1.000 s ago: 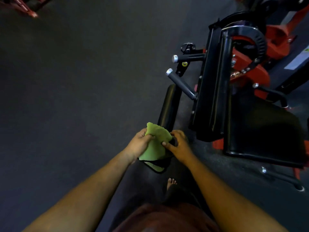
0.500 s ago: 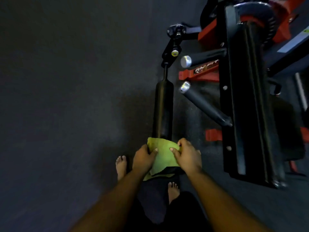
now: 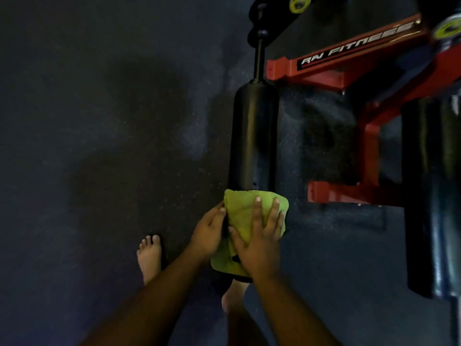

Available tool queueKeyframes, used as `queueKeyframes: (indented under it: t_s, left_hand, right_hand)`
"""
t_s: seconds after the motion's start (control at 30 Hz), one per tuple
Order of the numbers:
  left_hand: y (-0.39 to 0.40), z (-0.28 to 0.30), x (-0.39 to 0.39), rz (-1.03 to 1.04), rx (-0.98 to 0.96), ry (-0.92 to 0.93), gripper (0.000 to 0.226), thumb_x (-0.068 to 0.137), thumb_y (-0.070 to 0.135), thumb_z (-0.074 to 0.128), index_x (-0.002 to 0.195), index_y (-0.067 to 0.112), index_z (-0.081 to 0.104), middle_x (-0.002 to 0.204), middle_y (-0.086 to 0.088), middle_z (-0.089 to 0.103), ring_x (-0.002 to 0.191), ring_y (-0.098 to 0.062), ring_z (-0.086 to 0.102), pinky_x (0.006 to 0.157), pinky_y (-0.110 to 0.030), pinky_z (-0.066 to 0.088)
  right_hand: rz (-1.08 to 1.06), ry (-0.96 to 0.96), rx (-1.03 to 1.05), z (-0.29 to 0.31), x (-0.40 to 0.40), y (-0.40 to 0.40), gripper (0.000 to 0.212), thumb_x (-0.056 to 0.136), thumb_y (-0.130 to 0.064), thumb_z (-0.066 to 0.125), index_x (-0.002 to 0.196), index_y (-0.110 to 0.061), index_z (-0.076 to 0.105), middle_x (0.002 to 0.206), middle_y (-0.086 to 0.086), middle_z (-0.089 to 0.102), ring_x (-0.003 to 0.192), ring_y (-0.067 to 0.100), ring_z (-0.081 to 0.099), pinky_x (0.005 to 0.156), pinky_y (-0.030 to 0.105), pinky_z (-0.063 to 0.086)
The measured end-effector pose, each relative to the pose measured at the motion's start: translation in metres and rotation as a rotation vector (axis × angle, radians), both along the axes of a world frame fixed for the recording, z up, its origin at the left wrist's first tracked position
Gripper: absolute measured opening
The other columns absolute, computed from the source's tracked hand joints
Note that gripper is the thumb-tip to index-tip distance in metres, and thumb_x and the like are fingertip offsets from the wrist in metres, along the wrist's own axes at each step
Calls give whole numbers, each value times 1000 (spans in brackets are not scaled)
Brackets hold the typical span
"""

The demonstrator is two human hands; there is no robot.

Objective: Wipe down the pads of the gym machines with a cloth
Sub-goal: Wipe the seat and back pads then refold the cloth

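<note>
Pretty dim and grainy overall. Soft shadow blotches on the floor (image 3: 124, 146), a faint sheen on the roller pad (image 3: 253, 136), wide-angle stretching and slight blur at the edges.

A dark speckled rubber floor (image 3: 99, 146) fills the dim room, with a soft shadow at nine o'clock, while a red steel frame (image 3: 349, 68) lettered "RN FITNESS" stands on it from one to three o'clock.
</note>
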State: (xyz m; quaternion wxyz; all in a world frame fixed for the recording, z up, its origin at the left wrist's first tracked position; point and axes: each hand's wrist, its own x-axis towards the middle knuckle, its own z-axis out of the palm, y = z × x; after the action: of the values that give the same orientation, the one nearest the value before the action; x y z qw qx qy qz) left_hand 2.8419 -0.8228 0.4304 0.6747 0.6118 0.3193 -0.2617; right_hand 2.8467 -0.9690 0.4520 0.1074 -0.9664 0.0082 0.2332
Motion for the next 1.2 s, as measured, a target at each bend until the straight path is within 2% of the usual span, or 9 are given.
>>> queueKeyframes:
  t_s: [0.1, 0.27, 0.43, 0.6, 0.7, 0.8, 0.93, 1.07, 1.2]
  left_hand:
    - [9, -9, -8, 18, -40, -1, 52, 95, 55, 45, 145, 42, 47, 154, 10, 48, 140, -6, 46, 122, -42, 34]
    - [16, -5, 40, 67, -24, -94, 72, 87, 67, 47, 153, 38, 39, 157, 7, 43, 144, -9, 41, 123, -39, 32]
    - [14, -7, 89, 52, -20, -237, 82, 86, 71, 43, 157, 30, 39, 159, 10, 42, 146, -5, 39, 123, -35, 30]
    - [24, -5, 77, 60, -124, -189, 51, 105, 44, 43, 154, 28, 41, 151, 11, 49, 130, 9, 50, 113, -22, 41]
    - [28, -4, 62, 48, -212, -134, 43, 111, 24, 37, 154, 24, 37, 145, 15, 51, 124, 16, 51, 105, -12, 43]
    - [31, -7, 57, 43, -234, -64, 64, 97, 46, 45, 157, 27, 33, 158, 9, 42, 139, 1, 44, 118, -28, 36]
    - [27, -2, 66, 47, -225, -51, 77, 82, 70, 48, 153, 43, 34, 162, 11, 36, 146, -4, 36, 126, -42, 27]
    - [22, -8, 93, 48, -165, -139, 83, 88, 73, 45, 160, 37, 26, 164, 11, 32, 149, -6, 33, 126, -42, 26]
    - [20, -9, 125, 149, -75, -206, 78, 97, 59, 44, 162, 28, 15, 164, 15, 20, 148, 2, 20, 121, -21, 17]
  right_hand:
    - [-6, -61, -12, -4, 16, 8, 91, 93, -73, 37, 160, -39, -14, 168, 6, -24, 156, 42, -3, 110, 63, 37]
    - [-27, -231, -91, -13, 107, 44, 85, 98, -66, 34, 163, -27, -3, 170, 15, -2, 152, 44, 15, 101, 68, 45]
    - [88, -307, -39, -10, 225, 71, 76, 100, -62, 38, 163, -33, 5, 172, 2, -1, 154, 31, 17, 105, 68, 37]
    - [69, -196, -17, 3, 162, 51, 102, 81, -91, 30, 162, -40, -5, 170, 3, -19, 156, 39, -10, 103, 85, 20]
    - [48, -74, -5, 10, 111, 33, 111, 74, -89, 50, 158, -48, -10, 167, 0, -29, 155, 41, -14, 102, 82, 33]
    - [42, -42, -4, 11, 80, 26, 110, 79, -61, 69, 157, -53, -8, 168, -3, -26, 154, 40, -7, 98, 75, 43]
    - [48, -88, -23, 7, 69, 27, 104, 83, -53, 67, 158, -52, -5, 170, 1, -18, 154, 43, 3, 98, 73, 44]
    - [37, -239, -84, -2, 146, 53, 99, 87, -55, 62, 161, -42, -2, 171, 8, -9, 151, 43, 14, 99, 70, 44]
    - [61, -350, -18, -7, 267, 90, 97, 89, -51, 65, 162, -39, 3, 171, 7, -14, 155, 41, 6, 99, 73, 41]
